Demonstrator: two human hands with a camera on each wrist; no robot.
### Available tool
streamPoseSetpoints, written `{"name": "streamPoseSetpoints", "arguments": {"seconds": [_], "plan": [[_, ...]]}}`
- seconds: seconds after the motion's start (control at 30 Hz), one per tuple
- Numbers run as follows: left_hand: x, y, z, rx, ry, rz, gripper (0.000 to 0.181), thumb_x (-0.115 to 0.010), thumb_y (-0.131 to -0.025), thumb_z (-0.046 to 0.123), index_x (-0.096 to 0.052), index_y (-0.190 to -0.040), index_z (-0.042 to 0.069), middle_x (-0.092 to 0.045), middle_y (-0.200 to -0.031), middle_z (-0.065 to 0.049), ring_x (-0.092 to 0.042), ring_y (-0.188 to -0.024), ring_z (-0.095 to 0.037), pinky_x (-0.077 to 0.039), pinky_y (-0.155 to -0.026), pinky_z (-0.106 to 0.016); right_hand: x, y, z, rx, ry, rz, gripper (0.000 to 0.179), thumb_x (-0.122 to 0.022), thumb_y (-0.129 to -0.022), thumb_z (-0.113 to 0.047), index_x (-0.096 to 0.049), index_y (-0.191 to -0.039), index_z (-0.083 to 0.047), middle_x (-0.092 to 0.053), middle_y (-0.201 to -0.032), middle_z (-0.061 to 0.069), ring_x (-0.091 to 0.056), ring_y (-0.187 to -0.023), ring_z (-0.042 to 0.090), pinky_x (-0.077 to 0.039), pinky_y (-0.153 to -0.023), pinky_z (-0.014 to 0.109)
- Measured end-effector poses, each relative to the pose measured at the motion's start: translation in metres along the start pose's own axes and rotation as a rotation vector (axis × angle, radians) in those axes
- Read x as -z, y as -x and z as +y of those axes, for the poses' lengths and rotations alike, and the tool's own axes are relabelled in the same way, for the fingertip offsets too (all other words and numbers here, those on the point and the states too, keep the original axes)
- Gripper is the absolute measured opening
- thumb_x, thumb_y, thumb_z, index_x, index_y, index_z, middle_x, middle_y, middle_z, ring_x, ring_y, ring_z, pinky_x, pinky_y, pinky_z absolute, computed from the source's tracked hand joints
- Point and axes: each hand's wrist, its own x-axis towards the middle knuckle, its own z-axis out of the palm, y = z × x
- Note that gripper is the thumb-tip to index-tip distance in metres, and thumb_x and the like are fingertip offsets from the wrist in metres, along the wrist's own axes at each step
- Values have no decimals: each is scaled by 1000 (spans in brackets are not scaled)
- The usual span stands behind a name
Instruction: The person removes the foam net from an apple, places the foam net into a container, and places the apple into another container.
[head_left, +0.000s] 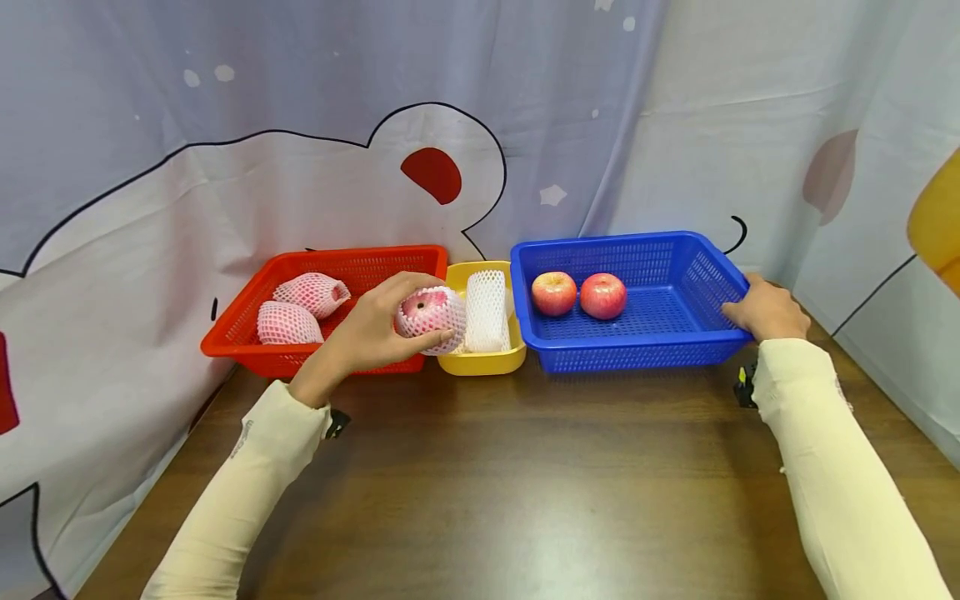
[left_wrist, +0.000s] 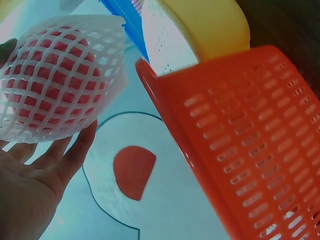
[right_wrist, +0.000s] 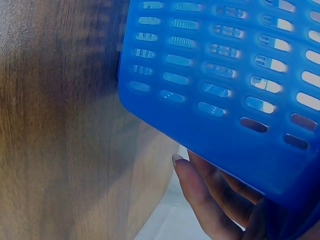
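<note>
My left hand (head_left: 375,329) holds an apple wrapped in a white foam net (head_left: 438,319), thumb across the near side, above the gap between the red basket (head_left: 352,255) and the yellow basket (head_left: 480,365). In the left wrist view the net sleeve (left_wrist: 55,82) surrounds the red fruit, fingers beneath it. At the far right, my right hand (head_left: 771,312) grips the end rim of the blue basket (head_left: 630,354); its fingers (right_wrist: 192,190) show below the basket's wall in the right wrist view. Two bare apples, one yellowish-red (head_left: 554,293) and one redder (head_left: 603,296), sit inside the blue basket.
Two net-wrapped pink fruits (head_left: 288,323) lie at the left inside the red basket. White foam netting (head_left: 487,310) stands up out of the yellow basket. All three baskets stand in a row along the back of the brown wooden table (head_left: 525,483), before a printed curtain (head_left: 300,192).
</note>
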Motion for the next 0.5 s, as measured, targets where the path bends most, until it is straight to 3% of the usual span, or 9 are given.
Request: {"name": "streamPoseSetpoints", "arguments": {"seconds": [0.23, 0.5], "plan": [[-6, 8, 12, -54, -11, -89, 61, -84, -78, 33, -58, -128, 11, -62, -125, -5, -61, -109, -18, -58, -92, -37, 1, 0, 0, 3, 0, 0, 81, -48, -96, -37, -6, -158, -5, -38, -136, 45, -46, -114, 61, -43, -84, 68], [-15, 13, 16, -30, 13, -243, 59, -83, -77, 34, -58, -128, 16, -61, -122, -1, -60, -108, -15, -57, -91, -34, 0, 0, 0, 5, -7, 5, 81, -48, -95, -36, -7, -158, -5, -37, -137, 46, -45, -115, 64, -41, -86, 69]]}}
